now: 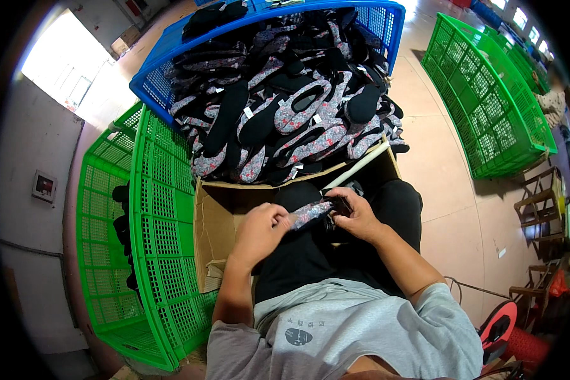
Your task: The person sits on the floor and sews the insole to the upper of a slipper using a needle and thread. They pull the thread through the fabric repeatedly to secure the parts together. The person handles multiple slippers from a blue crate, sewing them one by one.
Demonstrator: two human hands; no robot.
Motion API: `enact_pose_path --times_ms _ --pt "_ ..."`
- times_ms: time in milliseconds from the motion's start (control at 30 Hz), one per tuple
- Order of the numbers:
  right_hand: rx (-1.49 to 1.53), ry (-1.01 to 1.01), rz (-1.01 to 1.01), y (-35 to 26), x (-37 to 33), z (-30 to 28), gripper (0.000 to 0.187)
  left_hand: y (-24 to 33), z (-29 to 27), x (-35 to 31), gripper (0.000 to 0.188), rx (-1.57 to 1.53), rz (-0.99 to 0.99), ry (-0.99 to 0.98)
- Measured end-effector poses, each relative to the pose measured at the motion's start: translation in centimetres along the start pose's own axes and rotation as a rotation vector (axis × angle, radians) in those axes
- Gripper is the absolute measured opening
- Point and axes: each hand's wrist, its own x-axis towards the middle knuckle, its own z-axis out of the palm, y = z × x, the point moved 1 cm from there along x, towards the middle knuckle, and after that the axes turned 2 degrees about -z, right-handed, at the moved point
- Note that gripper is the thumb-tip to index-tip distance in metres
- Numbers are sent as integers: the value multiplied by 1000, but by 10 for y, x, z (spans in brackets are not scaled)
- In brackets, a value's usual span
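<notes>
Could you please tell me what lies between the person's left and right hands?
The head view shows what looks like a floral slipper spanning the gap from left hand to right hand, above the black trousers.

Bare left hand [259, 231] and bare right hand [356, 216] holding a grey floral fabric slipper [310, 215] over black trousers [399, 209], blue plastic crate [151, 81] heaped with floral-and-black slippers [301, 107], green mesh plastic crates [168, 253] alongside
</notes>
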Motion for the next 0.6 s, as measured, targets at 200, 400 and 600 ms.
enact_pose_path --times_ms 200,400,600 --pt "531 3 94 15 1 7 50 13 62 -34 45 204 69 190" --pt "330 47 542 9 7 -5 31 15 99 -49 49 367 235 236" --pt "390 -109 612 1 1 0 29 17 103 -56 50 416 263 221"
